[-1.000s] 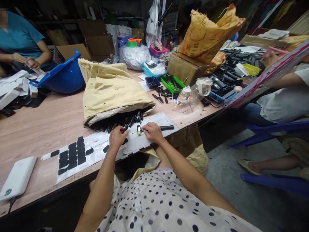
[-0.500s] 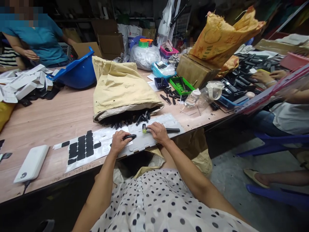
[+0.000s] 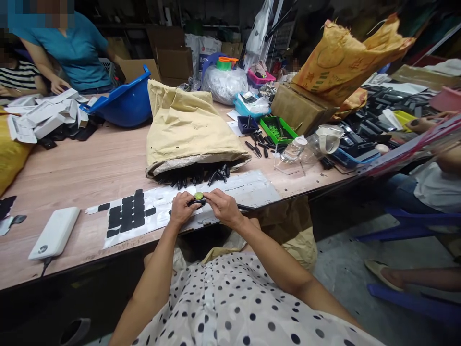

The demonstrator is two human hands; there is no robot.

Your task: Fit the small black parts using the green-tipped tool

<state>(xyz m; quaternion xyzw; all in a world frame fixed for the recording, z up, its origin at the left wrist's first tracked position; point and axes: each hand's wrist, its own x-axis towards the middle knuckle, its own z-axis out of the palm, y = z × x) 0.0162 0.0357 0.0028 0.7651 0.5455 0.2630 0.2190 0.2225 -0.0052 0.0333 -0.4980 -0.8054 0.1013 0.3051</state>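
My left hand [image 3: 180, 208] is closed on a small black plastic part [image 3: 196, 202] at the table's front edge; its exact kind cannot be made out. Close beside it, my right hand [image 3: 224, 208] grips a small mallet [image 3: 199, 196] near the head. The yellow-green face of the mallet is turned up, at the black part; whether they touch I cannot tell. Its black handle points right, past my wrist. Beneath both hands is a grey-white board [image 3: 255, 186]. Left of them lies a white sheet [image 3: 120, 237] with rows of black stickers [image 3: 127, 211].
Black parts spill from a beige sack [image 3: 194, 125] just beyond my hands. A white power bank [image 3: 54, 233] with a cable lies left. Behind are a blue basin [image 3: 122, 103], a green tray [image 3: 281, 129] and a clear bottle [image 3: 293, 149]. Co-workers sit at far left and right.
My right hand has brought the mallet left to the black part in my left hand, turning its yellow-green face upward. The view has shifted slightly. The left co-worker's hand has moved to the white boxes.
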